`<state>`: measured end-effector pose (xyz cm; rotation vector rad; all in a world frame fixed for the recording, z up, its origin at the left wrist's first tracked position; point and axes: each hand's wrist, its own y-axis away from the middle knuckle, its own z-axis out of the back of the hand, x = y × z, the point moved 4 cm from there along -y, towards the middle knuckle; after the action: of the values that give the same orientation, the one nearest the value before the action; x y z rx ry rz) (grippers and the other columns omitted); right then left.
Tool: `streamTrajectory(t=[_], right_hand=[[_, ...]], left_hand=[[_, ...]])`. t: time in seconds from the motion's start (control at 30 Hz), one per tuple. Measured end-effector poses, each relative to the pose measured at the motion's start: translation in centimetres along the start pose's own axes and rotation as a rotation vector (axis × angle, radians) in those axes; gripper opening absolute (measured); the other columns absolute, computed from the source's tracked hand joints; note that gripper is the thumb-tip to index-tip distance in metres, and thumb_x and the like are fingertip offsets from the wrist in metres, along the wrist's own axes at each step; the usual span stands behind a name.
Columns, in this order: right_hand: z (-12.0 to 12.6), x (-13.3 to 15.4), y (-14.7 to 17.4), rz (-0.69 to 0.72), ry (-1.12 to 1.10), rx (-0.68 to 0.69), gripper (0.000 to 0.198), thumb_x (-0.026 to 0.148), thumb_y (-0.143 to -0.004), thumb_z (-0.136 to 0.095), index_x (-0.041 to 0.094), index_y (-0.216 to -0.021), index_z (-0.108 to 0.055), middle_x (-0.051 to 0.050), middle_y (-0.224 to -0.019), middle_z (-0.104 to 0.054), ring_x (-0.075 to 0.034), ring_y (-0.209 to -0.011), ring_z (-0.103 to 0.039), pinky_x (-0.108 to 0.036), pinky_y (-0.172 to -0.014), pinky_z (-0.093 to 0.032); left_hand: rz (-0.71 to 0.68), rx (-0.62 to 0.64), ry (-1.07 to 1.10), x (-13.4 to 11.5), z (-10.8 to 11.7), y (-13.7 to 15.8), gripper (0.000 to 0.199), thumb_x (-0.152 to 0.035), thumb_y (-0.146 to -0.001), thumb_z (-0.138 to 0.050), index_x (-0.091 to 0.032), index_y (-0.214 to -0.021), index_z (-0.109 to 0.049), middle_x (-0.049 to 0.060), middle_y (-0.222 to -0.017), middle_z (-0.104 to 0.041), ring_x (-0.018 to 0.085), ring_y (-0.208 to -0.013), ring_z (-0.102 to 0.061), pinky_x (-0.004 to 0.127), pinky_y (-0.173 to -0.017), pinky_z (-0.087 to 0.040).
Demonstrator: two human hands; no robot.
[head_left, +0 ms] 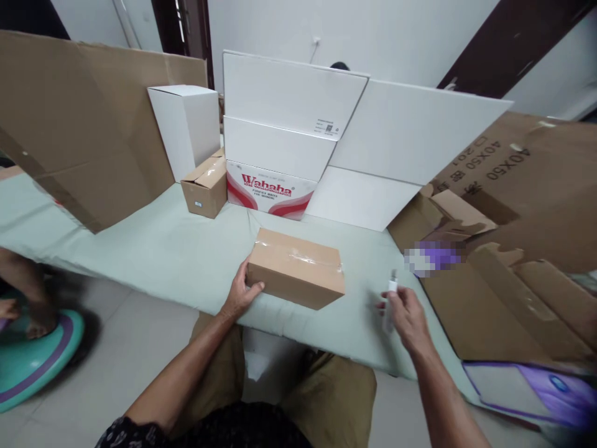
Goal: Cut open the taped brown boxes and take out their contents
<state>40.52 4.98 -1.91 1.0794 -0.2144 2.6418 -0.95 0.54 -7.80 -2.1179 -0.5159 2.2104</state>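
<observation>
Dark patterned shirt [242, 429] at the table's [209, 249] edge, left hand [241, 294] on a taped box [293, 277]

The taped box sits on the table's pale green cloth, right in front of the person, one long side facing them, with clear tape running along its top. The left hand grips its left end, thumb on the near face, fingers bent around the corner. Just off the box's right end, and apart from it, the right hand [407, 314] is closed around a slim pale tool [392, 285] with a metal-looking tip pointing away from the person. It is blurred, but I'd take it for a cutter.

To my eye, this is the steadying step: box held, tool at the ready, tape unbroken as far as I can see. If the tool is to meet the tape, the next move calls for a firm left grip, with that thumb well clear of the tip.

Behind stands a small brown box [203, 198], beside a white carton [275, 190] printed in red. To the right, a brown carton [494, 311] has its flaps up near a purple pack [438, 255]. Off to the left, someone else's foot [41, 320] rests on a green stool [44, 367].
</observation>
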Motion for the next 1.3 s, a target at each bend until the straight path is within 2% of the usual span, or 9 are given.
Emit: streamTrajectory(t=[0.07, 0.13, 0.23, 0.3, 0.57, 0.73, 0.9, 1.07, 1.3], right_hand=[[-2.3, 3.0, 2.3, 0.029, -0.397, 0.065, 0.049, 0.062, -0.085, -0.056, 0.021, -0.111, -0.058, -0.010, -0.098, -0.074, -0.019, -0.063, -0.067, -0.033, -0.058, -0.054], [-4.5, 5.8, 4.2, 0.028, -0.589, 0.078, 0.052, 0.066, -0.078, -0.065, 0.022, -0.105, -0.059, -0.005, -0.087, -0.072, -0.017, -0.060, -0.064, -0.028, -0.052, -0.049], [-6.5, 8.3, 5.6, 0.010, -0.680, 0.083, 0.047, 0.063, -0.076, -0.069, 0.020, -0.095, -0.065, 0.000, -0.074, -0.065, -0.013, -0.053, -0.054, -0.026, -0.045, -0.042], [-6.5, 8.5, 5.7, 0.010, -0.682, 0.068, 0.044, 0.061, -0.076, -0.069, 0.019, -0.091, -0.067, 0.001, -0.071, -0.064, -0.012, -0.051, -0.049, -0.026, -0.044, -0.039], [-4.0, 6.9, 4.0, 0.040, -0.624, -0.008, 0.043, 0.060, -0.074, -0.069, 0.019, -0.083, -0.068, 0.003, -0.061, -0.057, -0.013, -0.052, -0.045, -0.027, -0.047, -0.038], [-2.6, 6.8, 4.0, 0.068, -0.589, -0.020, 0.044, 0.059, -0.075, -0.071, 0.019, -0.091, -0.068, 0.000, -0.072, -0.065, -0.013, -0.054, -0.053, -0.026, -0.049, -0.044], [-0.3, 6.5, 4.3, 0.081, -0.629, -0.024, 0.039, 0.052, -0.078, -0.074, 0.020, -0.098, -0.064, 0.002, -0.071, -0.067, -0.011, -0.052, -0.055, -0.025, -0.051, -0.045], [1.6, 7.7, 4.7, 0.138, -0.666, -0.036, 0.029, 0.046, -0.081, -0.073, 0.020, -0.092, -0.066, 0.003, -0.068, -0.062, -0.009, -0.048, -0.049, -0.024, -0.046, -0.039], [4.1, 10.0, 5.0, 0.158, -0.797, -0.139, 0.018, 0.030, -0.073, -0.078, 0.017, -0.079, -0.068, 0.000, -0.061, -0.059, -0.010, -0.045, -0.048, -0.028, -0.042, -0.030]], left_hand=[[0.005, 0.003, -0.009, -0.2, 0.0, 0.0, 0.077, -0.038, -0.079, -0.067, -0.014, -0.149, -0.046, 0.017, -0.146, -0.059, 0.036, -0.141, -0.050, 0.052, -0.120, -0.037], [0.006, 0.012, -0.016, -0.6, -0.1, 0.1, 0.076, -0.039, -0.079, -0.067, -0.015, -0.149, -0.047, 0.017, -0.144, -0.060, 0.036, -0.140, -0.052, 0.052, -0.119, -0.039], [-0.012, 0.022, -0.022, -1.2, -0.8, 0.3, 0.077, -0.039, -0.081, -0.067, -0.015, -0.150, -0.045, 0.017, -0.145, -0.059, 0.036, -0.139, -0.052, 0.053, -0.119, -0.037], [-0.021, 0.014, -0.038, -1.5, -1.6, 0.6, 0.077, -0.038, -0.081, -0.067, -0.015, -0.151, -0.044, 0.018, -0.145, -0.059, 0.037, -0.141, -0.050, 0.054, -0.121, -0.036], [0.007, 0.039, -0.002, -0.2, -5.1, 1.4, 0.094, -0.034, -0.077, -0.074, -0.020, -0.160, -0.032, 0.017, -0.159, -0.047, 0.039, -0.153, -0.035, 0.056, -0.126, -0.027], [0.012, 0.071, -0.051, 0.0, -3.4, 0.8, 0.094, -0.043, -0.077, -0.076, -0.019, -0.158, -0.035, 0.019, -0.163, -0.041, 0.040, -0.153, -0.034, 0.058, -0.127, -0.024], [-0.077, 0.136, -0.105, -1.8, -1.0, -1.2, 0.101, -0.056, -0.077, -0.080, -0.022, -0.160, -0.034, 0.018, -0.168, -0.034, 0.039, -0.157, -0.029, 0.057, -0.128, -0.024], [-0.232, 0.165, -0.059, -4.1, -0.9, -2.4, 0.095, -0.060, -0.081, -0.078, -0.031, -0.160, -0.034, 0.014, -0.168, -0.035, 0.038, -0.156, -0.032, 0.056, -0.126, -0.028], [-0.299, 0.186, -0.091, -5.7, -1.5, -2.4, 0.097, -0.064, -0.079, -0.078, -0.035, -0.160, -0.034, 0.011, -0.169, -0.034, 0.038, -0.156, -0.032, 0.057, -0.126, -0.028]])
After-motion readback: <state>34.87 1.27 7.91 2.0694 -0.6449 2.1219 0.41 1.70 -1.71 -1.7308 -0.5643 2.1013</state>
